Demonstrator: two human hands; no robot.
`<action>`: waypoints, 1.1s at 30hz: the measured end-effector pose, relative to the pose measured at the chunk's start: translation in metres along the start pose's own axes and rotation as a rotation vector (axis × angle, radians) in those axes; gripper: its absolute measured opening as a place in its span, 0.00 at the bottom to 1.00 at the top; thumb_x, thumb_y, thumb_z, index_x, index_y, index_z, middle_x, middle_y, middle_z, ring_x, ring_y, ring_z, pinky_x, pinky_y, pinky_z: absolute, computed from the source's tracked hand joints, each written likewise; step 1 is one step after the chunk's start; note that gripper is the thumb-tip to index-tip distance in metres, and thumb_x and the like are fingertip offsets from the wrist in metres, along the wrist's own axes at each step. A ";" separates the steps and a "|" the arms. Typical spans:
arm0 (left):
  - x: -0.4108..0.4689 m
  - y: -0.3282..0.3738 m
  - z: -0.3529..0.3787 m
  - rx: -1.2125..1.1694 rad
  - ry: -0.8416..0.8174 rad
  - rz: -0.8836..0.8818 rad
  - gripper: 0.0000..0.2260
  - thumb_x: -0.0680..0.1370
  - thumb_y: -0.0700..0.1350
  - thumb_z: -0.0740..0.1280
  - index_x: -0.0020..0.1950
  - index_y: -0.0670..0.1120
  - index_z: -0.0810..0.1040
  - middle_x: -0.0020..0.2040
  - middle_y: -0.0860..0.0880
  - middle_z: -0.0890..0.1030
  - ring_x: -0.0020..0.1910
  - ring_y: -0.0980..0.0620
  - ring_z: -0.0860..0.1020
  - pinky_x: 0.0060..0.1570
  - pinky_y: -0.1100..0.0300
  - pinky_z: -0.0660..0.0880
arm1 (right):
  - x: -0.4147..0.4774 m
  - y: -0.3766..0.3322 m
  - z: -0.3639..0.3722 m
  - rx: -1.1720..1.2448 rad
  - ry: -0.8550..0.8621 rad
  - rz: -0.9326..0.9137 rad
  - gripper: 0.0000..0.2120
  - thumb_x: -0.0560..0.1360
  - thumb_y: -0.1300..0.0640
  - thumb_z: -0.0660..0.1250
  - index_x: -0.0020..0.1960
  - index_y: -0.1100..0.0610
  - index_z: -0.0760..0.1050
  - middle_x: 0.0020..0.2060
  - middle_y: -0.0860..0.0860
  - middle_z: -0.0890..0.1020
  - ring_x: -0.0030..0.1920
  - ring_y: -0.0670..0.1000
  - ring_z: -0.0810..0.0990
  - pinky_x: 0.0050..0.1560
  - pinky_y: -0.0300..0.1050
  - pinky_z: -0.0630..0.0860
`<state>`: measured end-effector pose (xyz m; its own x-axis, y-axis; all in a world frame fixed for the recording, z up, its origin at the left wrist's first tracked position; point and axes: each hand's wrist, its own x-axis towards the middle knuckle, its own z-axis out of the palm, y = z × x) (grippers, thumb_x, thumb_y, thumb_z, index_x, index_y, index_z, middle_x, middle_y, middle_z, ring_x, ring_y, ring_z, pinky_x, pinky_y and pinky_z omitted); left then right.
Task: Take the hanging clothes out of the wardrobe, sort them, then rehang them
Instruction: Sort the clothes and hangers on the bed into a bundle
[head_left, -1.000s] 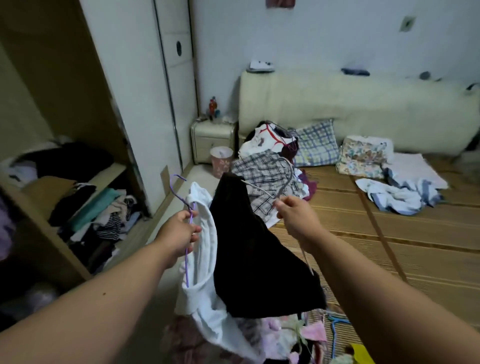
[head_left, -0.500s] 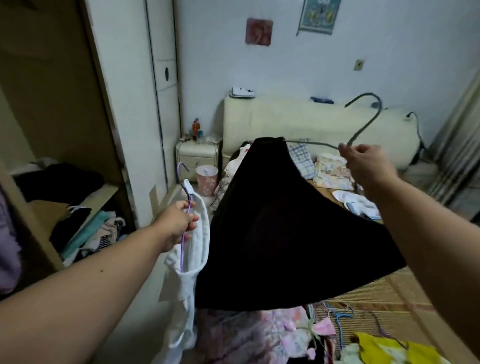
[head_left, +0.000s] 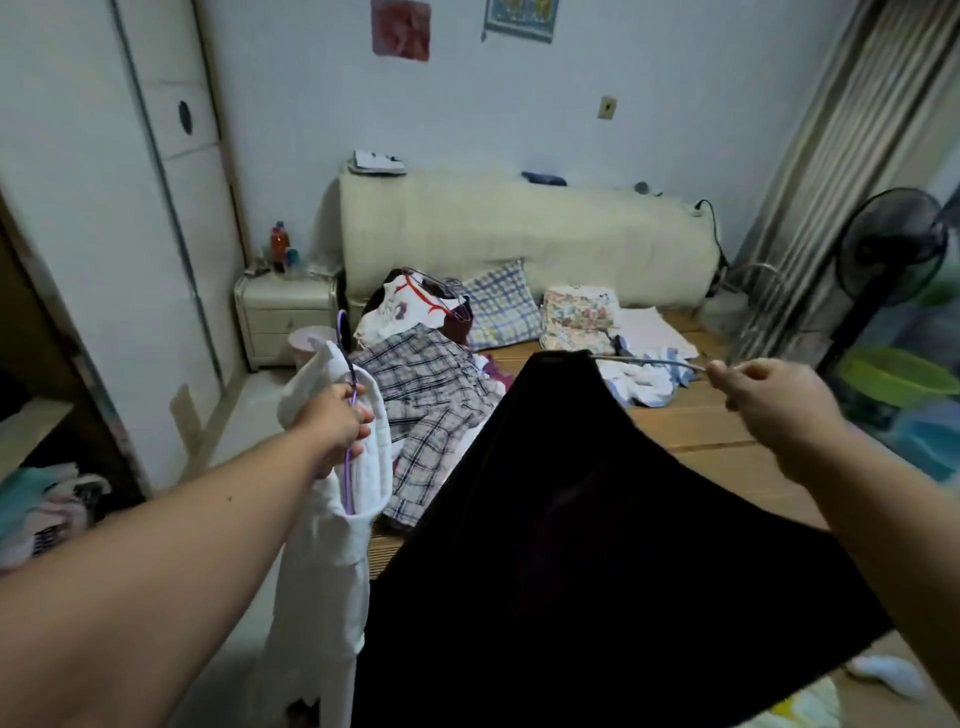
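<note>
Our right hand pinches the wire hanger of the black garment, which spreads near and centre over the bed; our left hand grips the purple hanger of the white garment, near left. We judge we are sorting: next, each needs laying on the bed by kind.

No legible text, label, brand or number. Red poster and blue-edged picture on the wall: too blurred to read. Bottle on the bedside cabinet: label too small to make out.
</note>
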<state>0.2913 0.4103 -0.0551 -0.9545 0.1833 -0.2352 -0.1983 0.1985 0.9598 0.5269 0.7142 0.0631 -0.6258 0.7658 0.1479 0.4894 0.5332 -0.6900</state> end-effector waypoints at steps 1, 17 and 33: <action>0.010 0.000 0.017 0.005 -0.001 -0.010 0.14 0.80 0.34 0.55 0.60 0.50 0.69 0.35 0.47 0.71 0.28 0.54 0.66 0.22 0.66 0.62 | 0.005 0.012 0.006 -0.009 -0.042 0.023 0.20 0.77 0.45 0.63 0.40 0.62 0.79 0.38 0.59 0.81 0.40 0.58 0.76 0.42 0.51 0.73; 0.091 -0.058 0.300 0.199 -0.405 -0.236 0.16 0.79 0.39 0.62 0.67 0.43 0.68 0.66 0.41 0.72 0.67 0.43 0.68 0.57 0.49 0.66 | 0.068 0.173 0.042 0.057 -0.278 0.251 0.13 0.77 0.49 0.65 0.41 0.58 0.79 0.33 0.51 0.78 0.35 0.49 0.75 0.34 0.42 0.67; -0.013 0.039 0.314 0.904 -0.759 0.563 0.16 0.79 0.39 0.62 0.67 0.46 0.70 0.67 0.44 0.73 0.64 0.46 0.71 0.60 0.59 0.66 | 0.030 0.116 -0.022 0.099 -0.126 0.164 0.12 0.75 0.49 0.66 0.37 0.54 0.78 0.32 0.50 0.79 0.35 0.48 0.76 0.37 0.44 0.73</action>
<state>0.3659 0.7182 -0.0622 -0.4353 0.8877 -0.1501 0.6868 0.4352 0.5822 0.5785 0.8067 0.0033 -0.6165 0.7852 -0.0577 0.5329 0.3622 -0.7647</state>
